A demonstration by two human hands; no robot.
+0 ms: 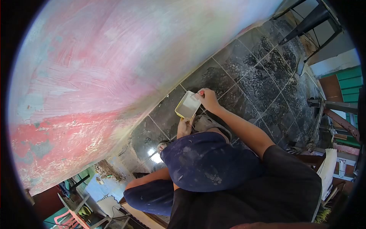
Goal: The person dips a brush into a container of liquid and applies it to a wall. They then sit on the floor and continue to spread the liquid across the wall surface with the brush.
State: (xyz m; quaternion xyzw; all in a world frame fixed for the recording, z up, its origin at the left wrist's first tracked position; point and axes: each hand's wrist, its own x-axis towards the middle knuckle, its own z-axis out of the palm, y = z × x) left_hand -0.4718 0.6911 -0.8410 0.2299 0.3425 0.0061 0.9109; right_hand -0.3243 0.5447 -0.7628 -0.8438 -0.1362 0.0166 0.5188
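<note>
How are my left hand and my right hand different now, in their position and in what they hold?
The left hand supports the tub at its lower end; the right hand is at an upper corner. The right hand has something red at its fingers, while the left hand shows only the tub. The right hand's forearm is in plain view; the left hand's is mostly hidden. Both hands are bare.
</note>
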